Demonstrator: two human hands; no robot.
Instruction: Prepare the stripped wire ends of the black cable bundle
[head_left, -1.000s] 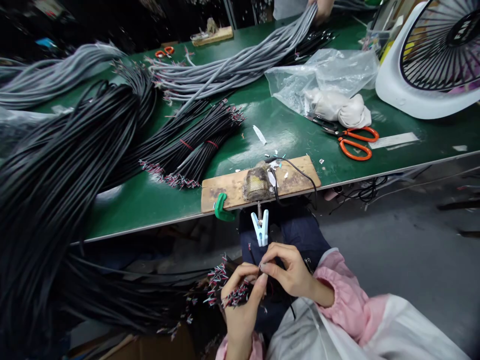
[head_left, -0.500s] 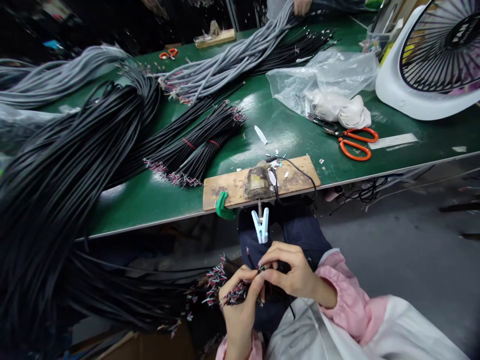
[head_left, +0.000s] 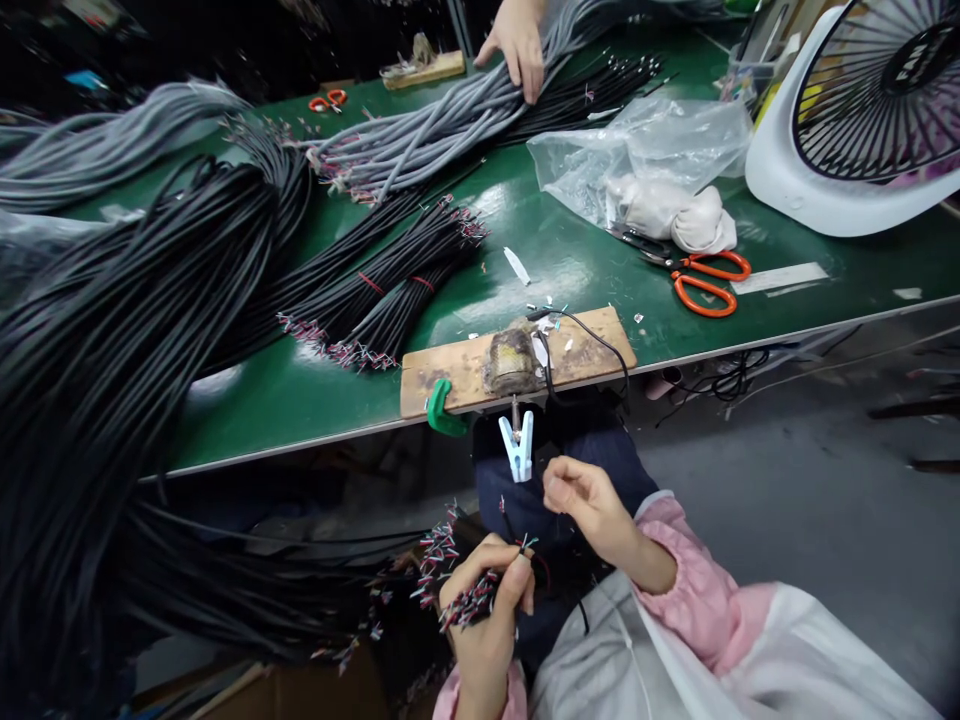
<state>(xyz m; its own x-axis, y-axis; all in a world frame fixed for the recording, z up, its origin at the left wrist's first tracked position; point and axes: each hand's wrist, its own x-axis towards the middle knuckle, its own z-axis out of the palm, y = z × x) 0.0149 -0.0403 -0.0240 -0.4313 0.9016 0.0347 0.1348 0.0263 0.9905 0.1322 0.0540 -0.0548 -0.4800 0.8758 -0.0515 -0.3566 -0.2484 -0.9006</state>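
Observation:
My left hand (head_left: 484,610) is closed around a bunch of black cables with stripped coloured wire ends (head_left: 450,575), held below the table edge. My right hand (head_left: 589,500) is raised a little above and to the right of it, fingers curled in a pinch; what they hold is too small to make out. Just above my hands a light blue clothespin (head_left: 519,447) hangs from a wooden board (head_left: 457,368) clamped to the green table (head_left: 300,400). A brown lump of a tool (head_left: 512,362) sits on the board with a thin black cord.
A huge heap of black cables (head_left: 135,330) spills off the table on the left. Grey cables (head_left: 450,120) lie at the back under another person's hand (head_left: 517,45). Orange scissors (head_left: 701,280), a plastic bag (head_left: 645,160) and a white fan (head_left: 862,110) stand on the right.
My right hand has pulled up and away from the left hand, which keeps the cable bunch. The other person's hand has come down onto the grey cables.

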